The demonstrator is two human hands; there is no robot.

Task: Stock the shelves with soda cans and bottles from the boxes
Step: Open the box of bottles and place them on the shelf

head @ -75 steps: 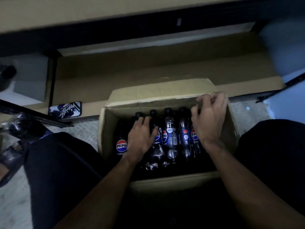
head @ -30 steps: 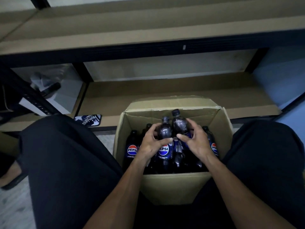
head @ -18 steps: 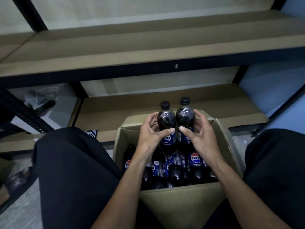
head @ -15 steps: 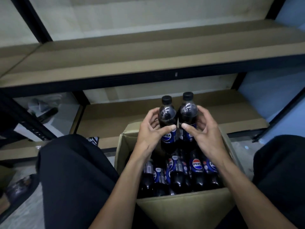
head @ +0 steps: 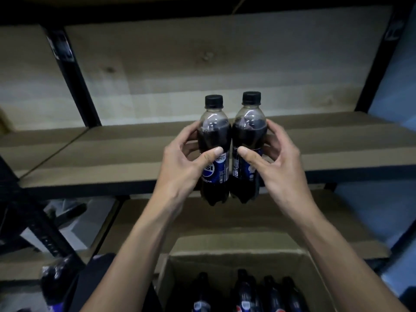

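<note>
In the head view, our left hand (head: 180, 170) wraps the left Pepsi bottle (head: 213, 131) and our right hand (head: 282, 170) the right Pepsi bottle (head: 248, 129). Both bottles are upright and touching. The shelf board (head: 108, 158) lies just beyond both grips, equally near, and the cardboard box (head: 225, 260) sits below.

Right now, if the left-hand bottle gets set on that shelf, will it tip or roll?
The left bottle looks nearly full of dark soda, so probably heavy for its size. Tall and narrow, it might tip if nudged on the shelf; sideways it would likely roll.
</note>
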